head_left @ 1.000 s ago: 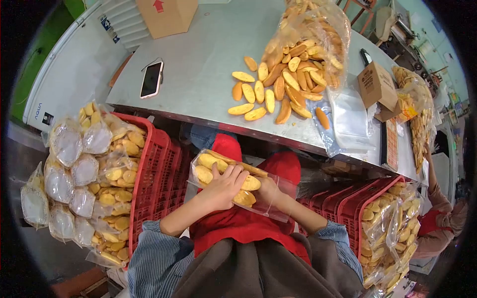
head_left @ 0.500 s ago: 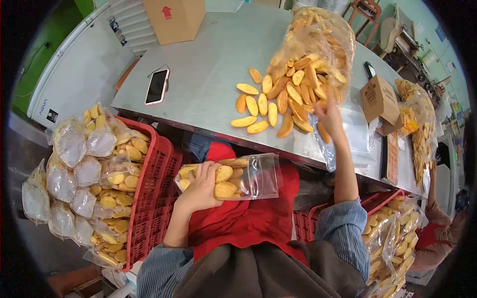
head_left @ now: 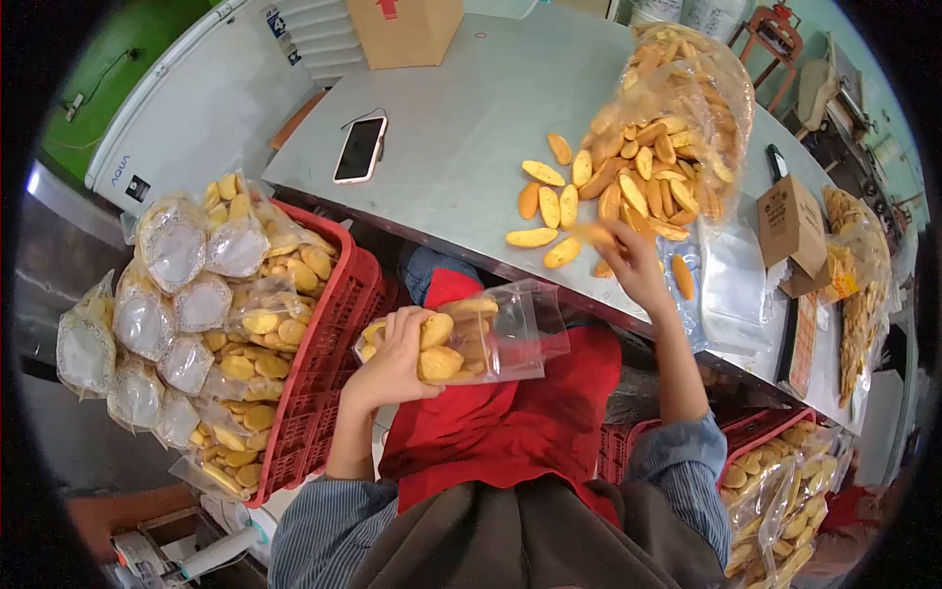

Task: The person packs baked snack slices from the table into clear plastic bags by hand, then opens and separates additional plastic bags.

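My left hand [head_left: 391, 363] is wrapped round a clear plastic bag [head_left: 520, 339] above my lap. Oval yellow rusks fill the bag's left part, and its mouth lies flat to the right. Over the table's near edge, my right hand [head_left: 636, 267] pinches an oval rusk [head_left: 593, 234], slightly blurred by motion. Loose rusks [head_left: 549, 204], yellow with brown backs, lie spread on the metal table [head_left: 442, 147] beyond that hand. They spill from a large clear bag [head_left: 721, 128] lying on its side. A single rusk [head_left: 682, 277] rests on flat plastic bags [head_left: 731, 294] to the right.
At my left, a red crate [head_left: 314, 363] holds several filled, tied bags [head_left: 182, 309]. Another red crate [head_left: 765, 432] with bagged rusks stands at lower right. A phone [head_left: 360, 150], a large cardboard box [head_left: 407, 34], a small carton [head_left: 793, 226] and a knife [head_left: 777, 162] are on the table.
My right hand has drawn back from the pile toward the table edge and now pinches a rusk. The whole view has shifted, while my left hand still grips the bag.
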Motion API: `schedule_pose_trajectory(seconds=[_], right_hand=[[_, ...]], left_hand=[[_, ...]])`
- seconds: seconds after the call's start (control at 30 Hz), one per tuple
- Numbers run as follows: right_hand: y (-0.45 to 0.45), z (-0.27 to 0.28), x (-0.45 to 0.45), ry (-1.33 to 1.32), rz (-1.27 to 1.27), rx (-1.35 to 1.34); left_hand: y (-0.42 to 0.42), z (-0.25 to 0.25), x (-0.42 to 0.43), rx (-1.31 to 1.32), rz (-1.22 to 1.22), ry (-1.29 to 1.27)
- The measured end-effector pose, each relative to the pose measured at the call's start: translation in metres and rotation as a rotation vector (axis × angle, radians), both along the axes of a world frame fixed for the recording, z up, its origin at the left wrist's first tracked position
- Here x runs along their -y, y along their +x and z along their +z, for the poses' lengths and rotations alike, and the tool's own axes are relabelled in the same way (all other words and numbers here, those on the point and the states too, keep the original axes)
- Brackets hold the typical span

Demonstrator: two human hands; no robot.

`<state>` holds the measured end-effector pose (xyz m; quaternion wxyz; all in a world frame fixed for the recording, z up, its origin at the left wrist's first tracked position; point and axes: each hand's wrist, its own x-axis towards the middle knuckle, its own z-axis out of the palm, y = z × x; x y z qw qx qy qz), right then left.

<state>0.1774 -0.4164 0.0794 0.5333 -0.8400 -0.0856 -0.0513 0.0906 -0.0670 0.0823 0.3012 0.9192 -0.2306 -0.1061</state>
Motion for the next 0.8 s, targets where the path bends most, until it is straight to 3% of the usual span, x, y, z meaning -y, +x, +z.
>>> schedule_pose_trajectory(seconds=[0.1,0.17,0.2,0.23,0.27,0.3,0.37,0.47,0.57,0.77,0.8], right_hand=[[-0.036,0.028,0.0,-0.167,0.585,-0.044],[-0.052,0.031,-0.022,-0.329,0.739,-0.306],[-0.056,0.009,-0.029,-0.33,0.791,-0.387],[-0.064,-0.02,-0.039,-0.122,0.847,-0.305],[-0.074,-0.032,-0.051,-0.017,0.858,-0.312],[-0.087,-0.055,-0.064,0.083,0.725,-0.525],[-0.112,-0.056,-0.089,0.762,0.388,-1.014],[-0.13,-0.062,-0.108,1.179,0.322,-1.017],[-0.14,-0.056,-0.116,1.163,0.327,-1.022],[-0.142,-0.06,-0.115,1.499,0.368,-1.082],[-0.143,-0.061,-0.115,1.44,0.376,-1.077]], left_hand=[[0.002,-0.002,-0.004,0.001,-0.013,-0.006],[0.0,-0.002,0.006,0.04,-0.051,0.038],[-0.008,0.004,0.016,0.068,-0.058,0.146],[-0.014,0.001,0.024,0.128,-0.085,0.194],[-0.021,-0.003,0.03,0.188,-0.111,0.242],[-0.028,-0.007,0.035,0.245,-0.134,0.29],[-0.042,-0.014,0.041,0.285,-0.157,0.314],[-0.061,-0.027,0.04,0.387,-0.149,0.296],[-0.074,-0.042,0.035,0.466,-0.149,0.291],[-0.085,-0.059,0.03,0.551,-0.086,0.18],[-0.087,-0.063,0.029,0.567,-0.08,0.177]])
